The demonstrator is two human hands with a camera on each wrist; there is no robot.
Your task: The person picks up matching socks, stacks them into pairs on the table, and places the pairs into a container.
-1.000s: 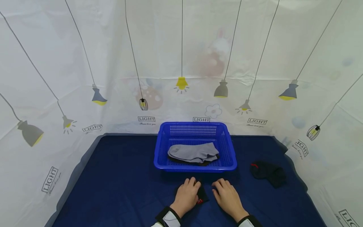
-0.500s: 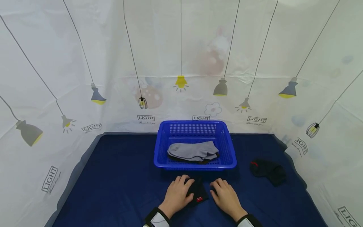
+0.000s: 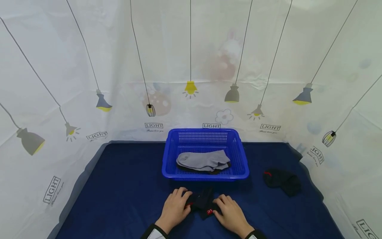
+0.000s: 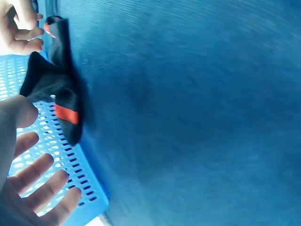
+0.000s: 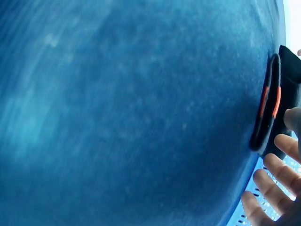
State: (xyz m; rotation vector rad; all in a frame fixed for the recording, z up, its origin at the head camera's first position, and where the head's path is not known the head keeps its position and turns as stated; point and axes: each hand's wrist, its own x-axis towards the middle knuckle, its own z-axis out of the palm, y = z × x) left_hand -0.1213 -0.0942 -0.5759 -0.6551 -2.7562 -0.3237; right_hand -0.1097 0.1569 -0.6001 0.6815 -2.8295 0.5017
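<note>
A pair of black socks [image 3: 204, 199] with red marks lies folded on the dark blue cloth, in front of the basket. My left hand [image 3: 175, 205] is at the left end of the socks, thumb and fingers apart. In the left wrist view its fingers [image 4: 44, 188] are spread, with the thumb close to a sock's black fabric and a red band beyond. On the other side, my right hand [image 3: 230, 212] rests with its fingertips right at the edge by the red label. The right wrist view shows its fingers [image 5: 273, 186] spread beside the dark sock edges [image 5: 270, 103].
Just behind the hands stands a blue plastic basket [image 3: 206, 177] holding grey socks [image 3: 204, 160] with something dark beneath. Another black sock item [image 3: 282, 182] with a red mark lies on the right of the cloth [image 3: 128, 186]. A white printed curtain [image 3: 191, 49] encloses the back and sides.
My left hand has moved left, and a dark part of the socks now extends out toward it. My right hand has shifted slightly left, up to the socks' edge.
</note>
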